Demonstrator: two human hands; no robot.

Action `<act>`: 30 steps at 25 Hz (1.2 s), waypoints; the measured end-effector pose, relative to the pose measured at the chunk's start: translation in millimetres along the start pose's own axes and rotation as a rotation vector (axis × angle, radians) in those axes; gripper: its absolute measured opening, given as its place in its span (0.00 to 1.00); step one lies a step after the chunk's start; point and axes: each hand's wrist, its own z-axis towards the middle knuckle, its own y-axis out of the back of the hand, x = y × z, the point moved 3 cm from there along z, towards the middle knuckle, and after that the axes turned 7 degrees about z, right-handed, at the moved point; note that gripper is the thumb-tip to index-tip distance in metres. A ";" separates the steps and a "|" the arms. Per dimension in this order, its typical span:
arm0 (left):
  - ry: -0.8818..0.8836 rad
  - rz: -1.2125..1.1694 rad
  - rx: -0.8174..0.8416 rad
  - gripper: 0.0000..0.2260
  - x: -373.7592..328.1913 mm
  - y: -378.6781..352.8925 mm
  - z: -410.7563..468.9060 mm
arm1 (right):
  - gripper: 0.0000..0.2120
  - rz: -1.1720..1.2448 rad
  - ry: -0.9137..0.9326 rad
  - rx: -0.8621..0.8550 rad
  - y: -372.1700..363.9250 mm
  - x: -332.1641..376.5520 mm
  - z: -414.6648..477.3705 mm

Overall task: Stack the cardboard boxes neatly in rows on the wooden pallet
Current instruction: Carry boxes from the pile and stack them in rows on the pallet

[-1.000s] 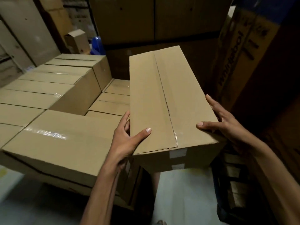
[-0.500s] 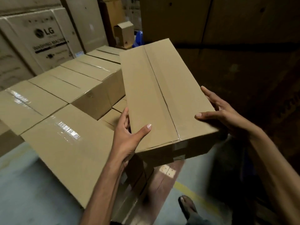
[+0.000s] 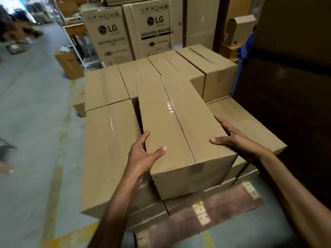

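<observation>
I hold a long taped cardboard box (image 3: 179, 126) lengthwise over the stack, its near end toward me. My left hand (image 3: 143, 156) grips its left edge, thumb on top. My right hand (image 3: 234, 140) grips the right edge the same way. The box sits between a top-layer box (image 3: 107, 149) on the left and a lower box (image 3: 247, 122) on the right; whether it rests on the layer beneath I cannot tell. More boxes (image 3: 179, 67) form rows behind. A reddish board of the wooden pallet (image 3: 223, 210) shows below the stack.
Tall LG washing machine cartons (image 3: 155, 27) stand behind the stack. A small box (image 3: 69, 63) sits on the grey floor at the left, by a yellow floor line (image 3: 55, 176). A dark wall of large cartons (image 3: 286, 86) closes the right side.
My view has swung round to face the pallet stack. The held box has moved from beside the stack to over it, level and lower. Both hands keep the same hold.
</observation>
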 end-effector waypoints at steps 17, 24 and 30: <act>0.162 0.301 -0.045 0.42 58.8 1.1 42.4 | 0.51 -0.024 -0.124 0.263 1.5 -67.2 93.7; 0.069 0.596 -0.035 0.36 68.6 -13.0 31.4 | 0.38 -0.099 -0.146 0.120 -14.6 -83.1 102.1; -0.015 0.745 0.155 0.43 82.2 5.3 20.5 | 0.32 -0.126 -0.116 0.044 -23.8 -85.9 97.0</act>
